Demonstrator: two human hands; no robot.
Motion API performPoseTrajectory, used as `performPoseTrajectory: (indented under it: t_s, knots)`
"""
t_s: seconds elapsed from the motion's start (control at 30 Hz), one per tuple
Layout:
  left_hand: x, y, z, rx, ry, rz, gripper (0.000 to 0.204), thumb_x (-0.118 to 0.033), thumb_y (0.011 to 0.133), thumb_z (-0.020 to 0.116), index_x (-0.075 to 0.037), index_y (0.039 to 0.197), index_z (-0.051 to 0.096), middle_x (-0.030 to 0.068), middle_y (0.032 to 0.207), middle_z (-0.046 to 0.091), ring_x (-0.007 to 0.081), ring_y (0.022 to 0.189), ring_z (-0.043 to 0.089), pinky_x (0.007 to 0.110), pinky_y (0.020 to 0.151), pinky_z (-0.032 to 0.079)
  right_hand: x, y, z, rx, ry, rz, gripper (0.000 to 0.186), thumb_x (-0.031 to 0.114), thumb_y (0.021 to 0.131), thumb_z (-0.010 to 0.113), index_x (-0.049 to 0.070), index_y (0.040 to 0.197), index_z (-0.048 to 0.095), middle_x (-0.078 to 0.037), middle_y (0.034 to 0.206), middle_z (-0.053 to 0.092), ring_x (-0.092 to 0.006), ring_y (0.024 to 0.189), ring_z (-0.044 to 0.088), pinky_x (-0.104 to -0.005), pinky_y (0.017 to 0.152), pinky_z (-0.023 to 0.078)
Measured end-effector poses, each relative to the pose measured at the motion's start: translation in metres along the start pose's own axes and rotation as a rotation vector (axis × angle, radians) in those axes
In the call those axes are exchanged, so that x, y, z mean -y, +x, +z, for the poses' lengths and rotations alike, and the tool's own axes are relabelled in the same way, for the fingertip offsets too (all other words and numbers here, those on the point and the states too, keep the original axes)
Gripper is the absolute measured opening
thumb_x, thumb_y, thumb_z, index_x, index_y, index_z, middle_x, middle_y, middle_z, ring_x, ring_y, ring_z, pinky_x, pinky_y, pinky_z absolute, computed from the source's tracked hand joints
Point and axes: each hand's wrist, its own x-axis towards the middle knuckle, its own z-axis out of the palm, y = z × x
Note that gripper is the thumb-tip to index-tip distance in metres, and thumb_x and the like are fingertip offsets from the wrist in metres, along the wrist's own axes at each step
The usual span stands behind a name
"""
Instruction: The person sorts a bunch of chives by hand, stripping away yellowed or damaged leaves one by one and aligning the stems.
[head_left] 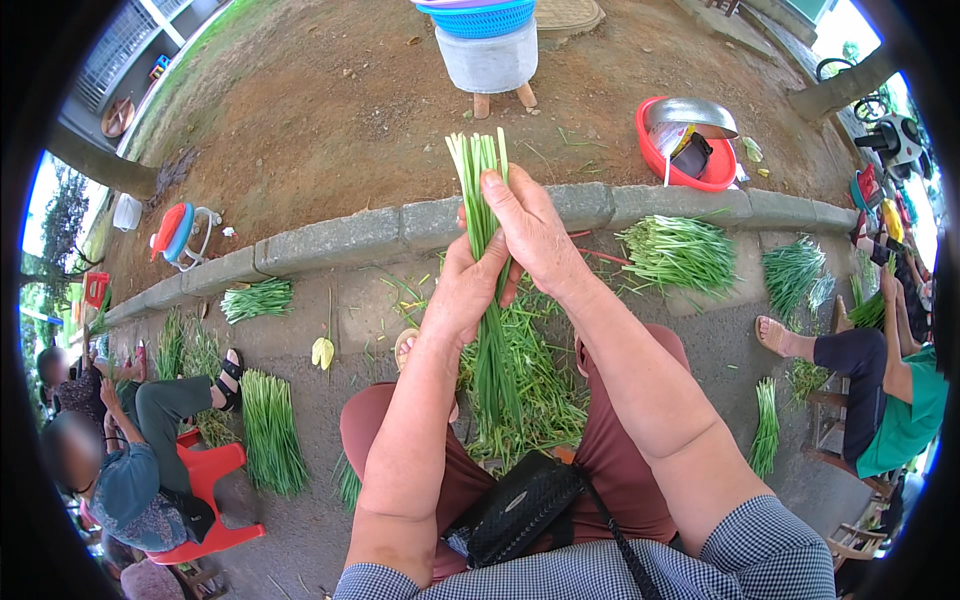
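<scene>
A bunch of garlic chives [495,345] is held upright in front of me, its pale cut ends at the top and its green leaves hanging down between my knees. My left hand [465,287] is wrapped round the middle of the bunch. Slightly higher, my right hand [532,222] grips the stems, its thumb pressed along them. Below, between my feet, lies a loose heap of green trimmings [535,385]. A black bag [515,508] rests on my lap.
A stone kerb [430,226] runs across ahead. Chive piles lie at the right [680,252] and left [272,430]. Beyond the kerb stand a red basin [645,150] and a grey tub [490,62]. People sit on both sides, one on a red stool [212,480].
</scene>
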Motion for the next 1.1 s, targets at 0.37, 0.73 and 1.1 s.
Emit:
performPoseTrajectory:
  t_s: [0.37, 0.73, 1.1]
  knots:
    - [0.014, 0.009, -0.004, -0.173, 0.392, 0.18, 0.014, -0.015, 0.088, 0.052, -0.002, 0.092, 0.049, -0.0013, 0.064, 0.048, 0.0053, 0.049, 0.044, 0.02, 0.041, 0.034, -0.012, 0.003, 0.003, 0.067, 0.206, 0.006, 0.021, 0.015, 0.09, 0.048, 0.001, 0.107, 0.046, -0.007, 0.087, 0.055, -0.0163, 0.081, 0.057, -0.0303, 0.075, 0.048]
    - [-0.014, -0.005, -0.007, 0.055, -0.056, -0.016, 0.021, -0.02, 0.09, 0.051, -0.002, 0.101, 0.051, -0.0001, 0.072, 0.052, 0.0087, 0.059, 0.049, 0.021, 0.053, 0.041, 0.001, 0.004, -0.011, 0.189, 0.53, 0.107, 0.022, 0.018, 0.092, 0.044, 0.003, 0.108, 0.047, -0.009, 0.09, 0.056, -0.0196, 0.084, 0.059, -0.0316, 0.071, 0.049]
    - [-0.015, -0.008, -0.008, 0.124, 0.03, 0.03, 0.023, -0.023, 0.094, 0.042, -0.003, 0.093, 0.054, 0.0, 0.066, 0.05, 0.0081, 0.053, 0.043, 0.02, 0.049, 0.035, 0.007, 0.01, -0.017, 0.345, 0.774, 0.2, 0.052, 0.046, 0.091, 0.041, 0.003, 0.118, 0.048, -0.015, 0.102, 0.06, -0.022, 0.096, 0.058, -0.0361, 0.081, 0.048]
